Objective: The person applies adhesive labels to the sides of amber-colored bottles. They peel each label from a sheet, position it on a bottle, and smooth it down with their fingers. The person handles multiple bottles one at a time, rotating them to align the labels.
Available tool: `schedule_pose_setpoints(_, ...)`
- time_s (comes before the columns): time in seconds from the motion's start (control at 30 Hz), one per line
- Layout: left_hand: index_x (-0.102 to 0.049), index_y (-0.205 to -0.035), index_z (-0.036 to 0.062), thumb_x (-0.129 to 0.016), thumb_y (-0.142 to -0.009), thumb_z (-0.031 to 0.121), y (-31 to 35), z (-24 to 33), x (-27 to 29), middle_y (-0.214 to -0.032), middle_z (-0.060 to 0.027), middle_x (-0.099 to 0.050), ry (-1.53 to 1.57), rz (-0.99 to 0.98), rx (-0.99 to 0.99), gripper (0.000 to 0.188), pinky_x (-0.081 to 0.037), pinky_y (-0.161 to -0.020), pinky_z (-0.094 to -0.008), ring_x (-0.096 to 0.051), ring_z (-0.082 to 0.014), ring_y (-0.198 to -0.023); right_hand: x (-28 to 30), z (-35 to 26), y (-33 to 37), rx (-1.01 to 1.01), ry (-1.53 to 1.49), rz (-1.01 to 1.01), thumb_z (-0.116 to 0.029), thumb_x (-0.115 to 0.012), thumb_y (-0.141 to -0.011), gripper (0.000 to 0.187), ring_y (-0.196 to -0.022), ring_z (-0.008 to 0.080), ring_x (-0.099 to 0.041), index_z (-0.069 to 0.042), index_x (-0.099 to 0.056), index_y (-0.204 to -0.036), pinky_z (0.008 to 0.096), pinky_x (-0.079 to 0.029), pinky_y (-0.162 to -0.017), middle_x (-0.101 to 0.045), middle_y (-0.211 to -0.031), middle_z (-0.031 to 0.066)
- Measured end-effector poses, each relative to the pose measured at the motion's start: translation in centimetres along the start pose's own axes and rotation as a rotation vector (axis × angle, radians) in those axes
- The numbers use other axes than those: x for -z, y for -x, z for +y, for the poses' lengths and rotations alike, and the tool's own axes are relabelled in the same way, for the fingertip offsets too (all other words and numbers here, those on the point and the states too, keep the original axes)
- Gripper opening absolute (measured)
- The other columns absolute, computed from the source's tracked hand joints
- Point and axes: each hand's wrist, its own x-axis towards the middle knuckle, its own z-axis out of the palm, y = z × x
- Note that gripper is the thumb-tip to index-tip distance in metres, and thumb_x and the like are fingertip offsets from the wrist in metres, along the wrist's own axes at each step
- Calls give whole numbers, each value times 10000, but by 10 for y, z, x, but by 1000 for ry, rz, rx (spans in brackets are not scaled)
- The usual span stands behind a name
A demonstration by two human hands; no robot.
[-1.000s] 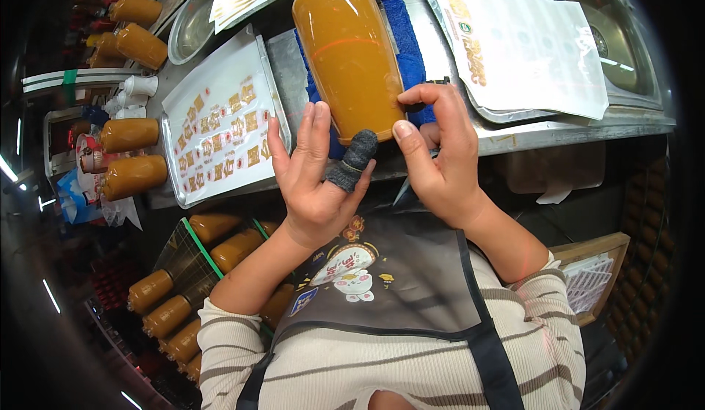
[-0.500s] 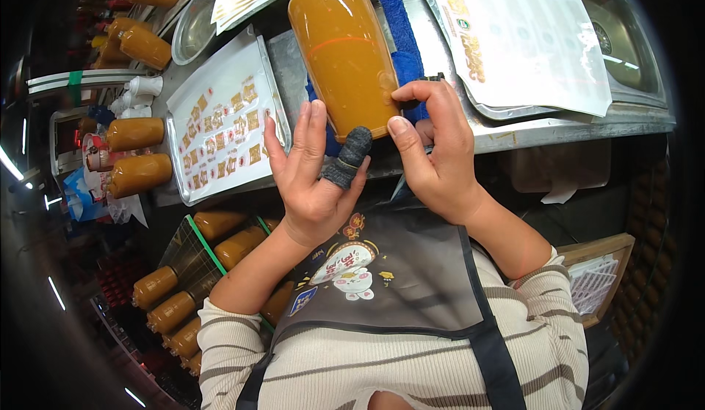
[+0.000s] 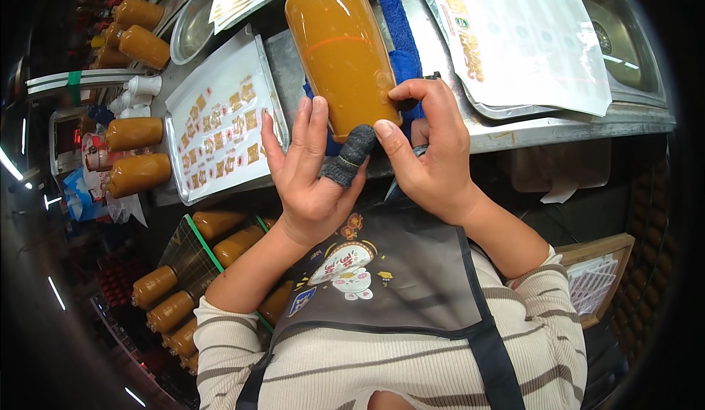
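A glossy amber-brown bottle (image 3: 341,50) lies on its side in front of me, its neck pointing away. A thin reddish line crosses it, and a faint round patch shows near its base. My left hand (image 3: 312,167) has its fingers stretched out. A dark grey cloth cover (image 3: 358,142) wraps its index finger, whose tip is at the bottle's base. My right hand (image 3: 433,145) is curled at the base's right side, index finger bent against the bottle, thumb beside the covered fingertip. A dark, thin thing shows partly behind its fingers; what it is stays hidden.
Left of the bottle, a tray (image 3: 173,178) bears a white sheet of small gold-and-red decals (image 3: 220,127). On the right lies a white sheet with gold designs (image 3: 529,50), beside a metal sink (image 3: 624,35). Blue cloth (image 3: 402,24) lies under the bottle. More amber bottles (image 3: 139,175) stand at left.
My right thumb has moved slightly left and down, closer to the covered fingertip. The bottle has shifted or rolled a little to the left. My left hand has barely moved.
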Motion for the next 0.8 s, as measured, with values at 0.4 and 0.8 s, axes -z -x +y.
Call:
schedule_pose_setpoints(0.4, -729, -825, 90, -834, -667, 153, -33, 16, 5, -1482, -223, -523, -68, -62, -35, 199, -192, -1095, -735, -451, -521, -1366, 13, 9, 13, -155, -183, 9, 25, -573, -950, 212, -723, 55, -561, 25, -596, -1161, 195, -449, -582, -559, -1093, 78)
schedule_pose_setpoints(0.8, -524, -1431, -8, -844, -674, 93, -14, -19, -14, -1531, -230, -460, 253, 119, 195, 828, -180, -1186, -617, -390, -376, -1465, 11, 4, 28, 282, 184, -183, 19, -627, -892, 263, -519, 126, -500, 1, -661, -1152, 285, -395, -500, -651, -790, 52)
